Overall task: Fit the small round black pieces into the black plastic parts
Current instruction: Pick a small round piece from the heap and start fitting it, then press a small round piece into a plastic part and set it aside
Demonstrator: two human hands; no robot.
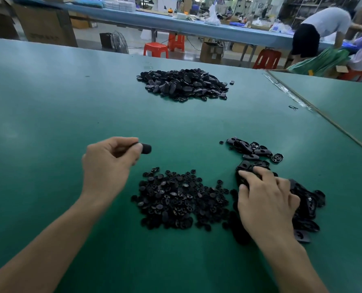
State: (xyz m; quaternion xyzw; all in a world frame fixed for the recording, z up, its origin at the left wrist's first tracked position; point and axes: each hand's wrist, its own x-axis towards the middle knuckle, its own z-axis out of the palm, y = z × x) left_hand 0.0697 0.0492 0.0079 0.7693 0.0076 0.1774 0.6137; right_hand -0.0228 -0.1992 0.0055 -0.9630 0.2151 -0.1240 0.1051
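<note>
Black round pieces (176, 199), one heap — left hand (110, 163) pinching one part (146, 148), right hand (266, 199) spread on parts (307, 206).

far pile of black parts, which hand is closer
Left. The left hand, pinching a black part, is short of the far pile, leftward; the right hand is farther back, on the near-right heap.

**Green tables, blue bench, red stools**

A broad green table (49, 102) fills the foreground, and a second green table (334, 106) lies along its right edge. Behind them runs a long blue bench (154, 20) with red plastic stools (155, 49) near it. Large cardboard boxes (45, 26) stand at left, beside a floor fan (117, 42). A person (319, 28) bends over at far right. The far end is brightly lit.
</note>
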